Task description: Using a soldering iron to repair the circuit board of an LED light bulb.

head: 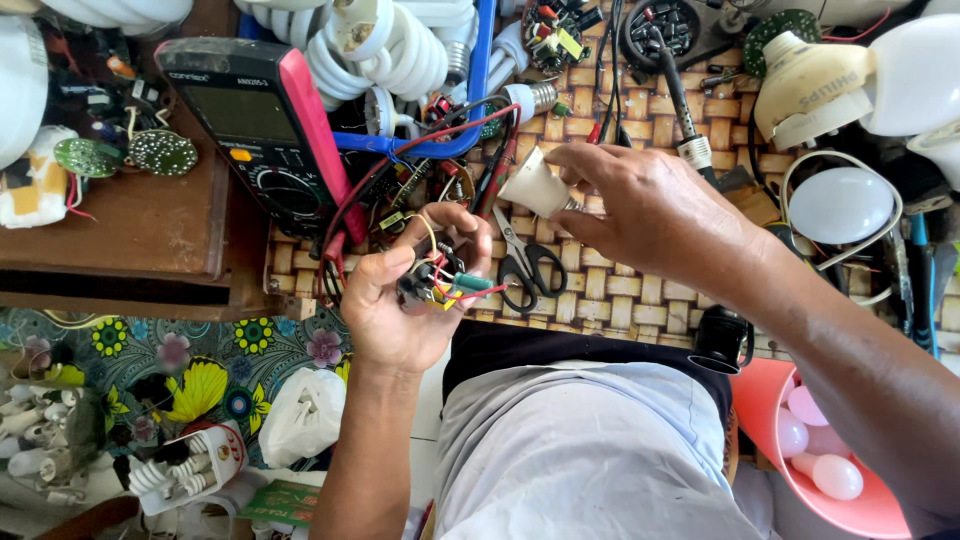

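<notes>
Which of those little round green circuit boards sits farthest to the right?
The green round board at the top edge beside the cream lamp housing; the other two lie far left.

Small circuit board (437,283) mostly buried in the left hand (405,300), parts too tiny to tell. White lamp base (533,186) half covered by right hand (640,205) fingers. Pink bowl (850,510) cut off at bottom edge (bulbs inside partly shown). Scissors (525,265) tips hidden.

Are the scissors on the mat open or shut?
Shut. The scissors lie flat on the woven mat with blades together, pointing away from the person, black handles side by side, between the left hand and right hand.
</notes>
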